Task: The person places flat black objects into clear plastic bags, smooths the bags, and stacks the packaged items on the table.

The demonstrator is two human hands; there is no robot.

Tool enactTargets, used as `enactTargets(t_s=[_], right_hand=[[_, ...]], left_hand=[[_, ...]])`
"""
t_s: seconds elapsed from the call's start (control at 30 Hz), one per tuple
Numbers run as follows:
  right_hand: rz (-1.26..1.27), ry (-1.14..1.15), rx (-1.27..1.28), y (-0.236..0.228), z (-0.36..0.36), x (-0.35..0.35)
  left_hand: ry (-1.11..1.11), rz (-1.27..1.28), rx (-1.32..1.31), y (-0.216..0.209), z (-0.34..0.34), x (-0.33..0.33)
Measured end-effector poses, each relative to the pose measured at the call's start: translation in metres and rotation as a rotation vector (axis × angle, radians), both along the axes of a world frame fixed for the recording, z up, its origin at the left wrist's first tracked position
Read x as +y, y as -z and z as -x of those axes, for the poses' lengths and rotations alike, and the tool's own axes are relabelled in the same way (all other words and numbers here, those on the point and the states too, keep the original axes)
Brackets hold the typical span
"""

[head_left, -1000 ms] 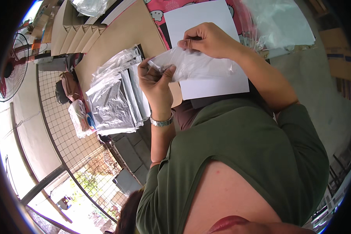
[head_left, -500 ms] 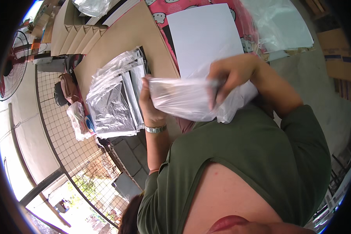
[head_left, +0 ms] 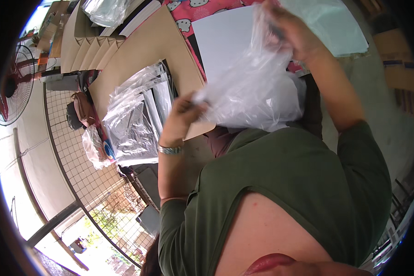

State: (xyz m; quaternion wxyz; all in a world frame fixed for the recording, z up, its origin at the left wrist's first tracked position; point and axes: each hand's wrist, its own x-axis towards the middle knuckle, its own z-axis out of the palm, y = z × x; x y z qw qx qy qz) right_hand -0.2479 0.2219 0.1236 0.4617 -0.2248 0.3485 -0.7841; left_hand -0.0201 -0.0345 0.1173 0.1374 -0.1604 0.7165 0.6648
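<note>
Hands [head_left: 184,117] have lifted the clear plastic bag [head_left: 257,89] higher, spread wider.

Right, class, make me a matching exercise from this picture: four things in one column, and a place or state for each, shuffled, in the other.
1. clear plastic bag
2. white sheet
3. pile of plastic sleeves
4. fan

a. lying flat under the raised bag
b. standing at the far left edge
c. held up by both hands
d. stacked beside the left hand

Pairs: 1-c, 2-a, 3-d, 4-b
</note>
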Motion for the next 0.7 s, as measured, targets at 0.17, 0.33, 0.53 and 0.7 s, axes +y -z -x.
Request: enactTargets(t_s=[0.17,0.33,0.53,0.7], right_hand=[[-0.362,-0.118,0.879,0.019,0.002,0.006],[-0.03,0.15,0.078,0.03,0.028,0.005],[-0.36,-0.369,0.582,0.036,0.017,0.005],[0.133,0.191,-0.059,0.059,0.056,0.001]], left_hand=[[-0.498,-0.687,0.414,-0.004,0.025,-0.023],[0.226,-0.091,-0.102,0.024,0.026,-0.004],[-0.344,-0.907,0.455,0.047,0.047,-0.066],[-0.14,-0.371,-0.021,0.084,0.061,-0.048]])
